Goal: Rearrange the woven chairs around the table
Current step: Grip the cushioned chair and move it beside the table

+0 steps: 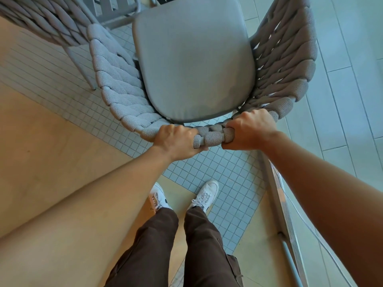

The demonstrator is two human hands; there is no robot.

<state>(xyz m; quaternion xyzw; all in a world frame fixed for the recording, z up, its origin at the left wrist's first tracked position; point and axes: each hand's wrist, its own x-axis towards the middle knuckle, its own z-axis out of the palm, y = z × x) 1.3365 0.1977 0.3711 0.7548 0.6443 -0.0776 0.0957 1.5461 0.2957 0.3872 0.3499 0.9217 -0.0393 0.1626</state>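
Our two bare forearms reach forward from the bottom edge, above brown trousers (199, 251) and white sneakers (204, 196) planted on small square floor tiles (234, 179). Both of our hands are closed tight on the top rim of the woven chair (122, 88) directly in front of us: the left hand (176, 139) wraps the rim at its rear left, and the right hand (250, 131) grips it just beside, at the rear right. Between them a few wrapped cords show. Beyond our hands lies the chair's grey seat cushion (192, 63). At the upper left, a second woven chair (43, 15) stands close beside the first.
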